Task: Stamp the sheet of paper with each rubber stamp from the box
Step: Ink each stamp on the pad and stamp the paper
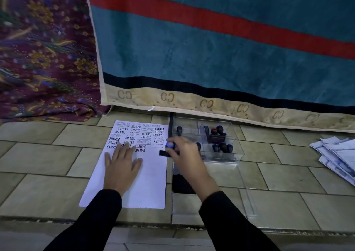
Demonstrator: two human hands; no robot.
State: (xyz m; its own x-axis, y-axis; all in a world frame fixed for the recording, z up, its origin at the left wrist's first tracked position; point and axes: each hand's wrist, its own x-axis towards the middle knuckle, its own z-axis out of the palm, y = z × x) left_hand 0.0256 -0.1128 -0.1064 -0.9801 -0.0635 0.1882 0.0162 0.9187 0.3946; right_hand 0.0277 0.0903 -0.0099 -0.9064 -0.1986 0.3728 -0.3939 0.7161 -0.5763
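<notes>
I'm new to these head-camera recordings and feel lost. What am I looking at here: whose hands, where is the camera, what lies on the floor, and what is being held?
There is one picture, from a camera on the person's head, looking forward and down. The left hand lies flat on the sheet of paper, already printed with marks such as FRAGILE and AIR MAIL. The right hand holds a blue-topped rubber stamp at the paper's right edge. Beside it stands a clear box with more stamps. All rests on a tiled floor; loose papers lie far right.
</notes>
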